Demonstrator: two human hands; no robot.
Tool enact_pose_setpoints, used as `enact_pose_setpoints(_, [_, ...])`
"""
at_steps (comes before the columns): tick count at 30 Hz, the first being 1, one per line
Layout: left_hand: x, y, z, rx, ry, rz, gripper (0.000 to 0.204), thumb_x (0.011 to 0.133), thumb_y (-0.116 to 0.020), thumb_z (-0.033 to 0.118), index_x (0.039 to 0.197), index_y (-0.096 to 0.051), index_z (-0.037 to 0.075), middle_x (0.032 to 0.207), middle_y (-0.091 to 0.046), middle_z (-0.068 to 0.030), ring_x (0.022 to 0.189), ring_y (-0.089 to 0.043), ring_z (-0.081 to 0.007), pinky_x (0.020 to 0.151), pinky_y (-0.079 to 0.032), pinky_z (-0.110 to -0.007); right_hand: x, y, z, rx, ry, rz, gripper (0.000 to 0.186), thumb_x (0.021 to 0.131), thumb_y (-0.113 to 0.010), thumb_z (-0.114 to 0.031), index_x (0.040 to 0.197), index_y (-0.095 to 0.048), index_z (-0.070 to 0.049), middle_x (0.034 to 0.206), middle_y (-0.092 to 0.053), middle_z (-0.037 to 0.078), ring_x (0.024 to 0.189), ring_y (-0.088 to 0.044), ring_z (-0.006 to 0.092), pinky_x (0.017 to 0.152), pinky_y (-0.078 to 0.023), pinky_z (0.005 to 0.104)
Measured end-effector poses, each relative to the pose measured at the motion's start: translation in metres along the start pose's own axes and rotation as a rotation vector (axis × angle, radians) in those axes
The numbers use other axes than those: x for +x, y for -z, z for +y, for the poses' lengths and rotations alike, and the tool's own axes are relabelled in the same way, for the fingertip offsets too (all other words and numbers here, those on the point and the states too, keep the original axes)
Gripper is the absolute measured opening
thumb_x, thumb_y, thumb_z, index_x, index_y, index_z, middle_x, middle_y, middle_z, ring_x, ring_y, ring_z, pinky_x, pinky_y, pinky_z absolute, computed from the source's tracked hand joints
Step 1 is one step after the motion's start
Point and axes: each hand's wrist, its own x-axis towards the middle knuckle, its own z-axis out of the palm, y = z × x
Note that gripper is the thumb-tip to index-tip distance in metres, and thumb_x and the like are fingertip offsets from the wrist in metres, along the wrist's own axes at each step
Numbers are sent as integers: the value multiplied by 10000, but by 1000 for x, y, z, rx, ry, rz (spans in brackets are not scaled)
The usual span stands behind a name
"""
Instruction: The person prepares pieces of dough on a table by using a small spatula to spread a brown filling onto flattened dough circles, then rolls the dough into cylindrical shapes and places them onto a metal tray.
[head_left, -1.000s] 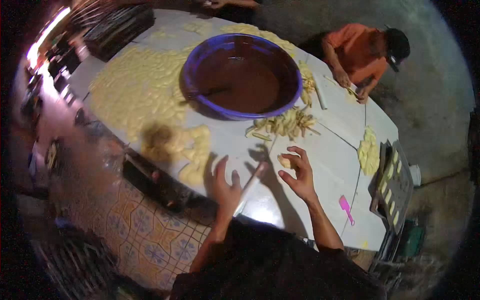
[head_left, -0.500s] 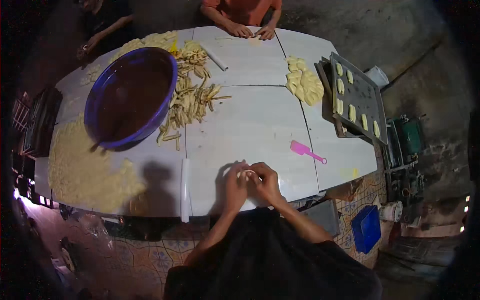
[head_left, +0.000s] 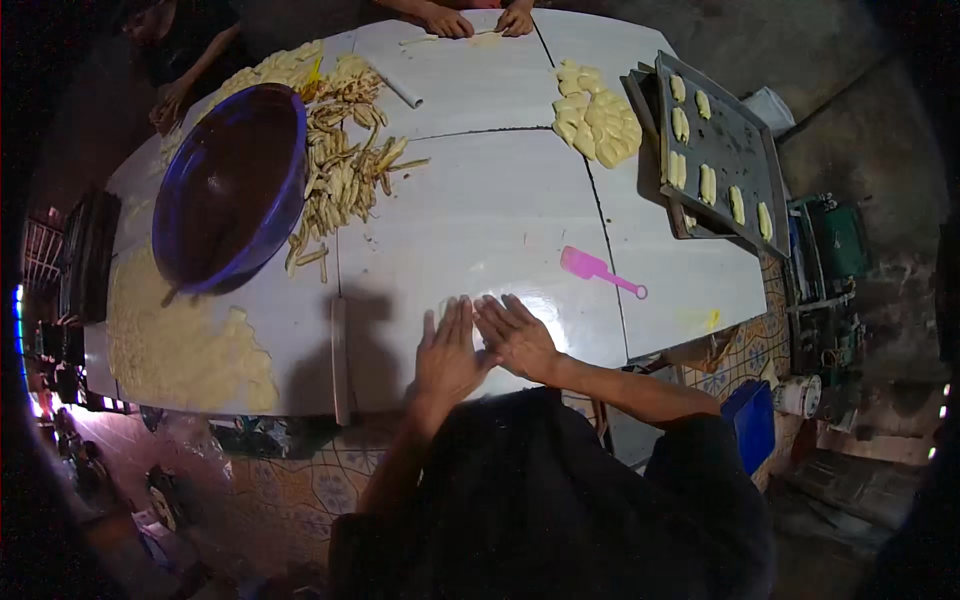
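My left hand lies flat near the table's front edge, its fingers stretched forward. Close beside it, my right hand is also laid flat with fingers extended, the two thumbs nearly meeting. Anything under the palms is hidden. Right of my hands a pink spatula rests on the white table. A white rod lies left of my left hand. Farther off, on the right, sits a heap of smooth yellow dough pieces.
A big blue tub with dark brown contents stands at left, beside a pile of yellow-brown strips. Pale dough covers the near-left corner. A metal tray at right bears several shaped pieces. A co-worker's hands work across the table.
My hands have parted from a closed pinch around something small and now lie flat on the tabletop. The view has shifted, so the far co-worker sits higher in the picture.
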Motion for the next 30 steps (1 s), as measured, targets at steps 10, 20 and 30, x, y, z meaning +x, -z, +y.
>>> enact_pose_setpoints(10, [-95, 16, -84, -391, 948, 655, 549, 973, -611, 258, 1440, -477, 1, 1396, -541, -195, 1280, -531, -354, 1068, -449, -489, -15, -2, 11, 127, -75, -52, 518, 989, -579, -237, 1446, -493, -8, 1548, -458, 158, 1478, -363, 343, 1179, -310, 552])
enact_pose_setpoints(20, [14, 16, -23, -17, -79, 392, 372, 806, -630, 8, 1171, -697, 31, 1099, -667, -147, 1067, -619, -336, 1019, -466, -438, 10, 24, 15, 361, -165, 264, 390, 847, -715, -70, 1219, -633, 15, 1164, -605, 196, 938, -599, 375, 808, -492, 473])
enact_pose_setpoints(30, [-23, -19, -37, -96, 12, 160, 533, 904, -632, 253, 1387, -559, 41, 1461, -477, -151, 1391, -387, -357, 1130, -265, -607, -15, 5, 3, 373, -152, 308, 412, 857, -740, -249, 1227, -694, -74, 1105, -629, 120, 976, -577, 303, 860, -432, 439])
